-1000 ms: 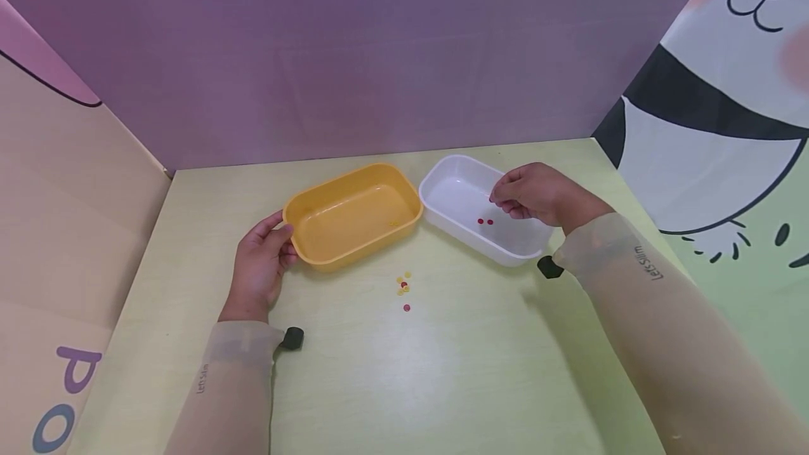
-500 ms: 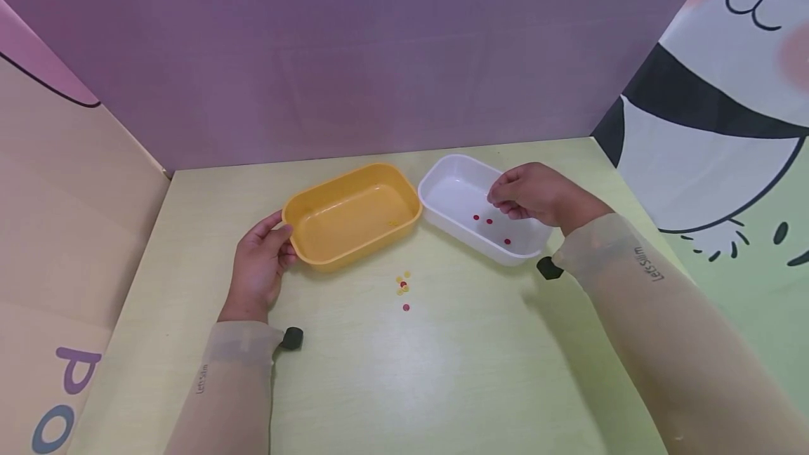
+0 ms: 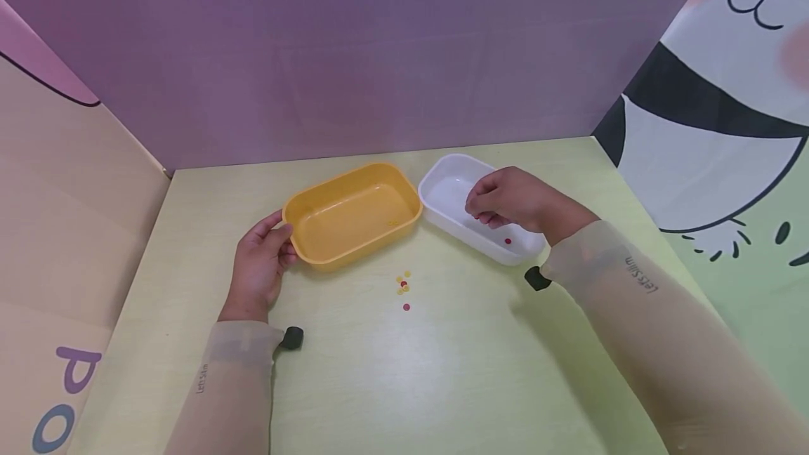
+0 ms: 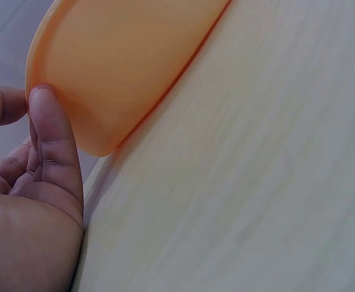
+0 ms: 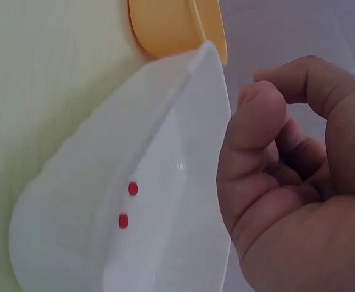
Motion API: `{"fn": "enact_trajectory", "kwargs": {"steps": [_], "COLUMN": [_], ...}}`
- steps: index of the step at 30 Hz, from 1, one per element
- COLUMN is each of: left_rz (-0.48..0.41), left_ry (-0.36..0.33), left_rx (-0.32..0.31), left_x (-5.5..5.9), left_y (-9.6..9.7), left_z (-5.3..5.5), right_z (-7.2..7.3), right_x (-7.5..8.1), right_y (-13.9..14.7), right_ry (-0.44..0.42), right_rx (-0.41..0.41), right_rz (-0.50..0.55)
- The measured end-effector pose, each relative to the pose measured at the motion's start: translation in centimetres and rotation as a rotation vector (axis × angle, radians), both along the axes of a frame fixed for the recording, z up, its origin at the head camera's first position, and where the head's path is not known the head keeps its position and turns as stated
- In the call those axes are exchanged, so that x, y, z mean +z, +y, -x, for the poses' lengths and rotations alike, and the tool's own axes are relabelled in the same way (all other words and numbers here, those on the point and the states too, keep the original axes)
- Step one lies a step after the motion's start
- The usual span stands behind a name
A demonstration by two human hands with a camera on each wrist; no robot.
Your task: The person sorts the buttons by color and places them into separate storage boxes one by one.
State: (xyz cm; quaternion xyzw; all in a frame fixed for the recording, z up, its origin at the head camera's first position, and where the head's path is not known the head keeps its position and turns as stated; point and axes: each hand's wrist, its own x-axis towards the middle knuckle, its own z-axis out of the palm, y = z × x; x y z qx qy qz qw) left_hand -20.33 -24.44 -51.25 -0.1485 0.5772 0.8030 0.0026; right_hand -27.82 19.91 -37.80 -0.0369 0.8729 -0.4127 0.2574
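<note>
My left hand pinches the left end of a yellow tray between thumb and fingers; the left wrist view confirms the thumb against its wall. A little yellow disc lies inside that tray. Over the white tray hovers my right hand, fingers curled, thumb and index tips together, with nothing visible between them. Red discs lie on the white tray's floor; one red disc shows below the hand, others are partly hidden by it.
On the pale table, before the trays, lies a small cluster of yellow discs with a red one among them. A separate red disc lies closer to me. Behind the table stands a purple wall; printed panels flank it.
A red disc at my right fingertips has dropped into the white tray. The right hand has then moved left and slightly toward me. My left hand and the yellow tray have stayed put.
</note>
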Motion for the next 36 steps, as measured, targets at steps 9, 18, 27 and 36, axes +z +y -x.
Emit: {"fn": "enact_trajectory", "kwargs": {"steps": [9, 18, 27, 36], "left_rz": [0.001, -0.003, -0.004, -0.008], "left_ry": [0.014, 0.024, 0.024, 0.041], "left_rx": [0.003, 0.009, 0.010, 0.006], "left_x": [0.1, 0.1, 0.1, 0.1], "left_y": [0.0, 0.1, 0.1, 0.1], "left_z": [-0.1, -0.1, -0.2, -0.1], "right_z": [-1.4, -2.4, -3.1, -3.9], "right_x": [-0.3, -1.3, -2.2, -3.3], "right_y": [-2.2, -3.7, -4.9, -6.4], "right_ry": [-0.004, -0.029, -0.015, -0.020], "right_rx": [0.067, 0.097, 0.138, 0.197], "right_rz": [0.010, 0.057, 0.056, 0.028]}}
